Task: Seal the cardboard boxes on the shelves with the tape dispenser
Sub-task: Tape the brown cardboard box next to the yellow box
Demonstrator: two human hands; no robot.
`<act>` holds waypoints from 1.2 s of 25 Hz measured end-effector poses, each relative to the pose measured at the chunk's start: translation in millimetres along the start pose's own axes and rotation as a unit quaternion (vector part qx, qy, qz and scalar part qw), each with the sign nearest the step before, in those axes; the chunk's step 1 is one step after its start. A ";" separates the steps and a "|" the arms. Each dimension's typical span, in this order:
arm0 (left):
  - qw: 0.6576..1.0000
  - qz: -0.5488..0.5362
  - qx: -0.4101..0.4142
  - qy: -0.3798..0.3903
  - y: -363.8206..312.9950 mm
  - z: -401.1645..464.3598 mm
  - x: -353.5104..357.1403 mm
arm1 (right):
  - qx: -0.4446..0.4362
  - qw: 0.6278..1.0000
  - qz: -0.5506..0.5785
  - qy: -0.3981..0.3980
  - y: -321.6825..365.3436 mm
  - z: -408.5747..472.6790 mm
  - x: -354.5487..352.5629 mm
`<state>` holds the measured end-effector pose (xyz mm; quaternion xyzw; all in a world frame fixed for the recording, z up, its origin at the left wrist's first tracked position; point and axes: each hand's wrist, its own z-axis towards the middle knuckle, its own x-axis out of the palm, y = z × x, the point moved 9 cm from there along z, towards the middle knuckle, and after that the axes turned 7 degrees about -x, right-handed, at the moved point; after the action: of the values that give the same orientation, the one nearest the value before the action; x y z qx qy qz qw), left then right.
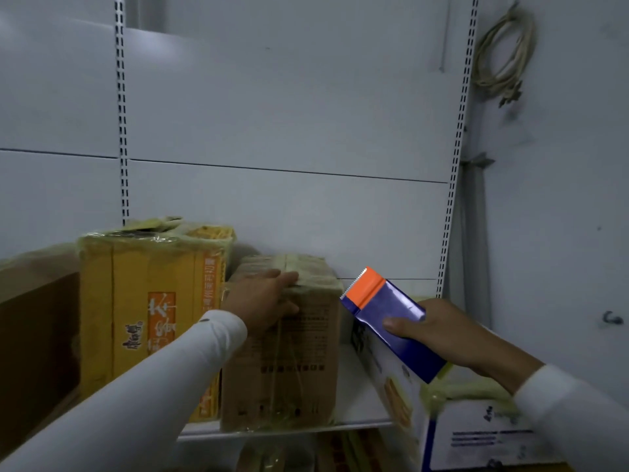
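Head view, dim light. Pale grey shelving unit: flat back panels (289,107) with horizontal seams, slotted uprights — one at left (122,131), one at right (457,148). One white shelf board (354,396) in view, front lip running across the lower middle. On it, left to right: part of a plain brown carton (34,342) at the frame edge; a tall yellow-orange box (149,318) with printed characters, top wrapped in yellowish tape; touching its right side, a shorter brown cardboard box (299,362), tape bands over its top and down the front face. To the right, a white and blue printed box (442,420) sits tilted, nearer the camera, with crumpled yellowish tape on its top edge. Left hand (269,299), white sleeve, rests on the top front edge of the brown cardboard box — fingers laid flat over the top, thumb down the front face. Right hand (452,332), also white-sleeved, grips the tape dispenser (388,318): blue body, orange end with a serrated blade pointing up and left, thumb across the blue face, fingers wrapped behind. Dispenser is held in the air above the white and blue box, to the right of the brown box, blade apart from it. Beyond the right upright, a bare scuffed wall (561,199) with a coil of pale cord (507,52) hanging near the top. Below the shelf board, blurred cartons, detail not readable.
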<state>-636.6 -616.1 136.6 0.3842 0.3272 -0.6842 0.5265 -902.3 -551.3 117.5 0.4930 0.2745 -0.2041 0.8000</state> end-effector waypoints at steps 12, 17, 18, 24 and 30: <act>0.988 -0.108 0.104 0.027 -8.0 -1.1 4.9 | -0.011 1.000 0.023 0.016 0.2 -0.7 -71.6; 0.995 -0.088 0.033 0.044 -11.2 -3.3 -15.8 | -0.022 0.999 0.031 0.034 -11.9 6.2 -59.3; 0.997 -0.074 0.025 0.014 -23.1 -4.9 -21.1 | -0.023 0.998 0.035 0.038 -13.6 8.3 -54.6; 0.999 -0.001 0.002 -0.033 -74.5 -11.3 3.2 | -0.039 0.998 0.022 0.054 -15.0 17.8 -42.9; 0.979 -0.197 0.041 0.013 -22.0 -29.9 -8.7 | -0.063 0.992 0.056 0.093 -4.6 17.6 -34.3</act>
<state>-651.3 -581.4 130.5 0.3424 0.3750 -0.7824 0.3604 -927.1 -567.2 142.8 0.4728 0.3317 -0.0948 0.8109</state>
